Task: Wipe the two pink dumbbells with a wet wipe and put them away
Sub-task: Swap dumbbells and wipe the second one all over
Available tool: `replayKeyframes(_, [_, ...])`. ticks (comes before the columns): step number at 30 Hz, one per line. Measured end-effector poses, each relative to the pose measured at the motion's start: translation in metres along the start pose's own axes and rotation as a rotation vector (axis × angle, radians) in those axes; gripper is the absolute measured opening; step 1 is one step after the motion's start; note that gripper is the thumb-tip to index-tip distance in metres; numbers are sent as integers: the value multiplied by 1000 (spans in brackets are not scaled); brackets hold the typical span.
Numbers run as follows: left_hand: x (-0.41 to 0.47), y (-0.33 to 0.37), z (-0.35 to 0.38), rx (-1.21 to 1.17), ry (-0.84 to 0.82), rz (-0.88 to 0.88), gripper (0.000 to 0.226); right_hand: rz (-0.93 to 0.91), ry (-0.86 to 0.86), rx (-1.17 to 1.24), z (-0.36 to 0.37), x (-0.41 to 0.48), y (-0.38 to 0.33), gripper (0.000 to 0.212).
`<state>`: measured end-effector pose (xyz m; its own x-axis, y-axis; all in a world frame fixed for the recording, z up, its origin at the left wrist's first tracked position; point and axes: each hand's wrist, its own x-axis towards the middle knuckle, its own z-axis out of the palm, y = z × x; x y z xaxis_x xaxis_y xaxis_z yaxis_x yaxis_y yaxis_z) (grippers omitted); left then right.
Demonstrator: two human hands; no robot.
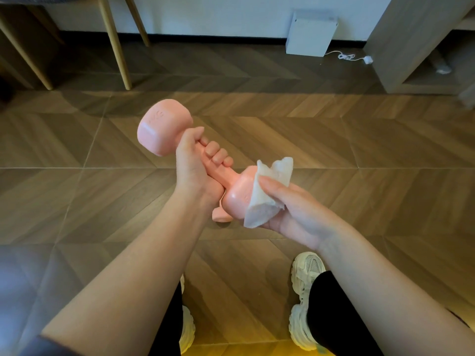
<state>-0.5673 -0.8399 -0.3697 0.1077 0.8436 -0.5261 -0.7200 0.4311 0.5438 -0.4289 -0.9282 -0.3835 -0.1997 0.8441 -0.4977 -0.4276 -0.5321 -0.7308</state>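
Note:
My left hand (191, 163) grips the handle of a pink dumbbell (164, 127), held tilted in the air with one head up left and the other down right. My right hand (290, 209) presses a white wet wipe (267, 191) against the lower head of that dumbbell. A small pink part of the second dumbbell (219, 216) shows on the floor just below; the held dumbbell and my hands hide the rest of it.
Wooden chair legs (117, 42) stand at the back left. A white box (311, 34) with a cable leans on the far wall. An open wooden cabinet (421, 47) stands at the back right. My white shoes (304, 299) rest on the herringbone floor (334, 140).

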Motion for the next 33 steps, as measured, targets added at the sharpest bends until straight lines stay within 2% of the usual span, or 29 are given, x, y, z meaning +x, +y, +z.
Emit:
replayKeyframes(4, [0, -5, -1, 63, 88, -15, 29, -37, 105, -141, 9, 5, 9, 62])
replayKeyframes(6, [0, -5, -3, 61, 92, -16, 30, -54, 132, -130, 11, 7, 8, 55])
replayKeyframes(9, [0, 0, -1, 63, 37, 11, 32, -52, 86, -69, 6, 6, 2, 38])
replayKeyframes(13, [-3, 1, -1, 45, -51, 10, 34, 92, -46, -37, 2, 3, 4, 61])
replayKeyframes(17, [-2, -6, -1, 61, 23, -12, 29, 7, 79, -80, 8, 5, 10, 66])
replayKeyframes(20, [0, -7, -1, 57, 51, -22, 30, -63, 140, -179, 12, 7, 10, 57])
replayKeyframes(22, [0, -4, -1, 34, 22, -20, 32, -89, 146, -142, 12, 5, 6, 52])
replayKeyframes(28, [0, 1, -7, -43, -173, -69, 36, -11, -36, -104, 8, -4, 2, 51])
replayKeyframes(30, [-2, 0, -5, -1, -173, -72, 33, -30, -6, -95, 11, -5, 2, 51])
replayKeyframes(33, [-3, -3, 2, 112, -83, -62, 28, -113, 110, -147, 16, -4, 4, 44])
